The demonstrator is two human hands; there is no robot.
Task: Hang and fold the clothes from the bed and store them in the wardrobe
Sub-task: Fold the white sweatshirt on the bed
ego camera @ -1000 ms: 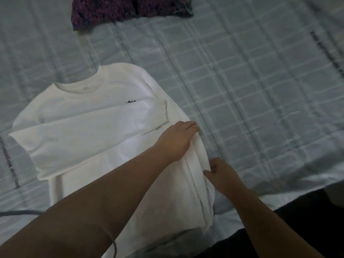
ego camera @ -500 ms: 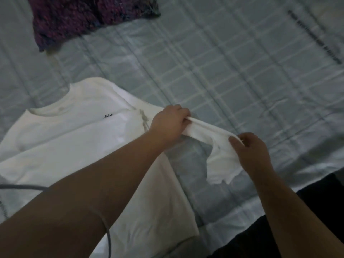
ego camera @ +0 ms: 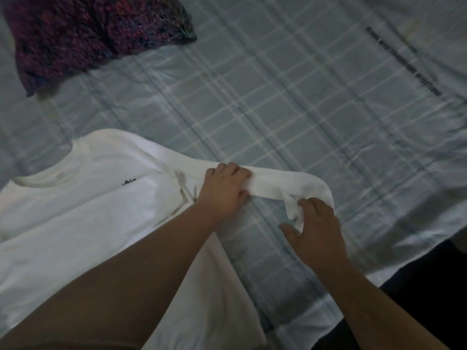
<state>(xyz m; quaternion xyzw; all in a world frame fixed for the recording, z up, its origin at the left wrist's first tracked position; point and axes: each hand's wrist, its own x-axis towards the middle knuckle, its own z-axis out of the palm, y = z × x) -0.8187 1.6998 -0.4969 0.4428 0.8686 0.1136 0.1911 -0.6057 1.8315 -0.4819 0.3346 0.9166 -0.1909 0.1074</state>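
Observation:
A white long-sleeved shirt (ego camera: 88, 210) lies face up on the bed, collar toward the far side, with one sleeve folded across its chest. Its other sleeve (ego camera: 290, 184) stretches out to the right over the sheet. My left hand (ego camera: 223, 189) grips that sleeve near the shoulder. My right hand (ego camera: 316, 221) holds the cuff end, fingers curled over the crumpled fabric, thumb spread out to the left.
The bed is covered by a pale blue-grey checked sheet (ego camera: 303, 109). A dark purple patterned garment (ego camera: 88, 34) lies at the far left. The bed's near edge runs along the lower right, with dark floor (ego camera: 429, 299) beyond it.
Both hands pulled the right sleeve out from along the shirt's side and stretched it to the right across the sheet. My right hand has dropped lower with the cuff.

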